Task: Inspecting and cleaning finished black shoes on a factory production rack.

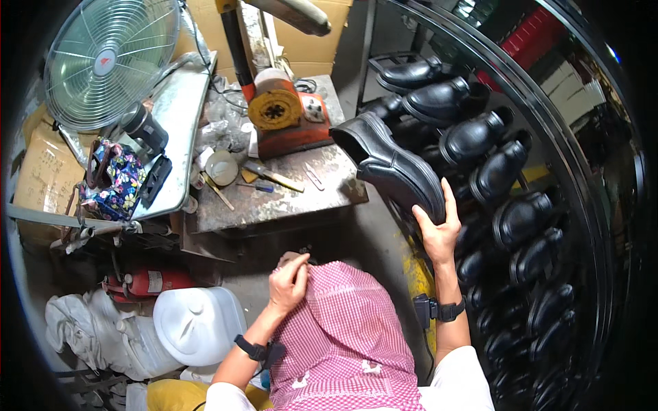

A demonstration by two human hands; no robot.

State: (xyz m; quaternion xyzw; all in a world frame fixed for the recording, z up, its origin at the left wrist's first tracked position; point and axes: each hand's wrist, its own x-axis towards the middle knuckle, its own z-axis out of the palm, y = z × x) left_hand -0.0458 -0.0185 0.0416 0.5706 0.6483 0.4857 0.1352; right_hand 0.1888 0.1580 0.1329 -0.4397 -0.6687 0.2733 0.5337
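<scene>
Item logged: my right hand (437,233) gripped a glossy black leather shoe (391,166) by its toe, mid-transfer I judged, racking seemingly next; left hand (288,279) pinched the red-checked apron (346,335).

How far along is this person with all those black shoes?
Many black shoes already sit in rows on the rack, though whether they are finished cannot be told. In hand: the right hand holds one black shoe up, while the left hand rests on the checked apron.
</scene>
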